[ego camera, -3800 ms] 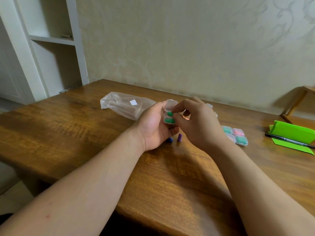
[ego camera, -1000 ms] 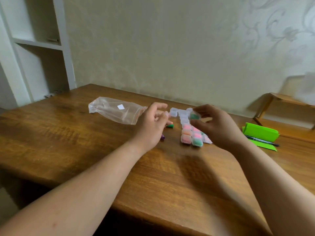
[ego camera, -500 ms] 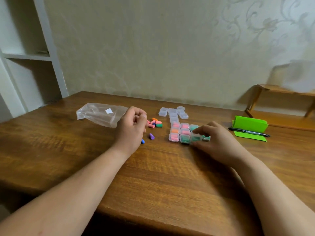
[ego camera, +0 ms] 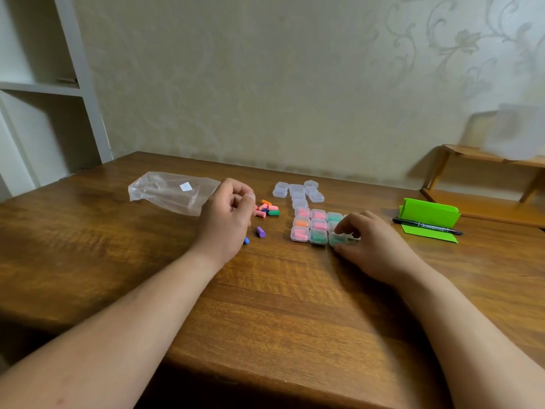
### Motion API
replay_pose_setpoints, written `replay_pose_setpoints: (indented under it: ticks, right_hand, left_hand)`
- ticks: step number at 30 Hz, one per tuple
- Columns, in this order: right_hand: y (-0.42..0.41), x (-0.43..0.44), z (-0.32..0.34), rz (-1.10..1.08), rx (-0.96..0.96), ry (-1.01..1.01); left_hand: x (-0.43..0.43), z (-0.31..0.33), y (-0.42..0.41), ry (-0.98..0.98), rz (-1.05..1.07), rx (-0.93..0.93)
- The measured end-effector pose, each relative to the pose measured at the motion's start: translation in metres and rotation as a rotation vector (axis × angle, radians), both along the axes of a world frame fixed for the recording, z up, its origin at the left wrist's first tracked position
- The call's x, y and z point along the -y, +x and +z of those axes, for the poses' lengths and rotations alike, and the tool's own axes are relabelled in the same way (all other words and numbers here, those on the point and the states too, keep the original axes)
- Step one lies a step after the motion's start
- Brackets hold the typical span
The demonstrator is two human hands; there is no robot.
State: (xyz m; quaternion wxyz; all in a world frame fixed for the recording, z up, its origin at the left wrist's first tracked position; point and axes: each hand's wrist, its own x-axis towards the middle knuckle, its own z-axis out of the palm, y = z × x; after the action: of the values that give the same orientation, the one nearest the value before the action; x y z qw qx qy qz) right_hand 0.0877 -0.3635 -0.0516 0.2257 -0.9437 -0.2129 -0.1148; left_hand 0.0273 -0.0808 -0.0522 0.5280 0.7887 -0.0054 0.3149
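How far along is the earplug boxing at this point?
Done: several filled boxes sit in a grid. In hand: the right hand pinches a green-filled box at the grid's near right corner; the left hand, holding nothing visible, hovers by the loose plugs. Left: those plugs and the empty boxes behind the grid.

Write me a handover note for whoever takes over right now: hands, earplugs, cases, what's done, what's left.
Left hand: loosely curled, nothing visible in it, beside the loose earplugs.
Right hand: pinches a green-filled case at the front right corner of the filled cases.
Done: several cases filled and set in rows.
Left: the empty cases behind them, and the loose pile plus a purple plug and a blue plug to pack.
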Motion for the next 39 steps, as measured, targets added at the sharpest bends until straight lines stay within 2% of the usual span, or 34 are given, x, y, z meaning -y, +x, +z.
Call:
replay_pose_setpoints:
  ticks: [7,13,19,26,30,32,35,39]
  right_hand:
    - [0.004,-0.004,0.004,-0.053,0.023,0.187]
    - [0.033,-0.037,0.036,-0.139,-0.004,0.180]
    - [0.078,-0.081,0.039,-0.241,-0.065,0.067]
    - [0.111,-0.116,0.040,-0.335,-0.097,-0.196]
    - [0.110,-0.131,0.039,-0.354,-0.128,-0.359]
    - [0.106,-0.136,0.039,-0.361,-0.134,-0.372]
    - [0.097,-0.138,0.047,-0.355,-0.108,-0.277]
    - [0.064,-0.128,0.062,-0.118,-0.107,0.240]
  left_hand:
    - [0.001,0.004,0.008,-0.056,0.007,-0.013]
    - [-0.003,0.039,0.036,-0.055,0.053,-0.004]
    - [-0.005,0.035,0.059,-0.202,0.075,0.011]
    - [-0.007,0.021,0.058,0.023,0.098,0.025]
    - [-0.005,0.019,0.059,0.045,0.109,0.015]
    - [-0.004,0.020,0.058,0.040,0.101,0.016]
    - [-0.003,0.020,0.055,0.031,0.085,0.021]
    - [-0.002,0.022,0.048,0.023,0.024,-0.042]
